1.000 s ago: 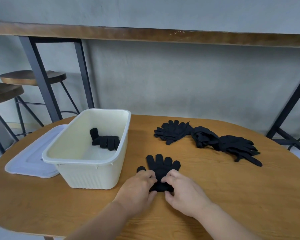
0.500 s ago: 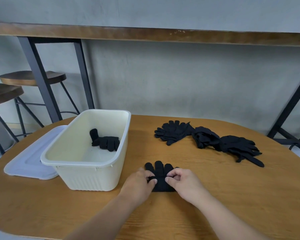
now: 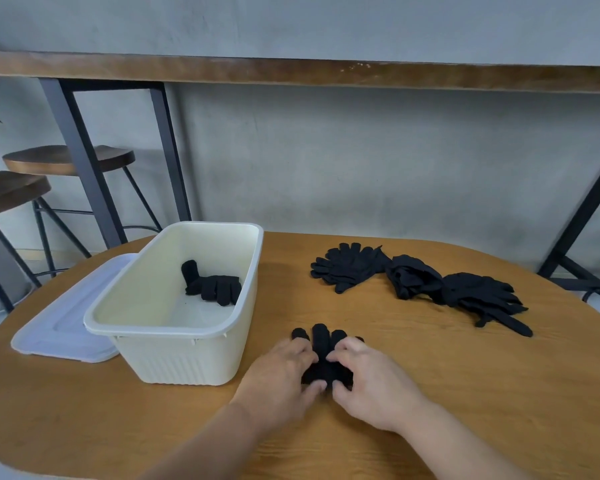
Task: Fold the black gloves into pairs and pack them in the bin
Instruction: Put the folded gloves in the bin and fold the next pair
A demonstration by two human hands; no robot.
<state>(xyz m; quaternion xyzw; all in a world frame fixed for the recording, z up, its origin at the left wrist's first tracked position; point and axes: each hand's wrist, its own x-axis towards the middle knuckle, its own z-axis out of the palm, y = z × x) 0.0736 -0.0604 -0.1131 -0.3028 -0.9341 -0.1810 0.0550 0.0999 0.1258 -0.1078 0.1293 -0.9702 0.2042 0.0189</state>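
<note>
Single head view, taken from above the near edge of the table (image 3: 499,393), facing forward and down. The bin (image 3: 174,327) serves as landmark: it sits left of centre at middle depth. Both forearms enter from the bottom edge, nearer the lens than the bin. Beyond the bin, the wall (image 3: 361,161) closes the view. Wide-angle lens; straight edges bow.
</note>
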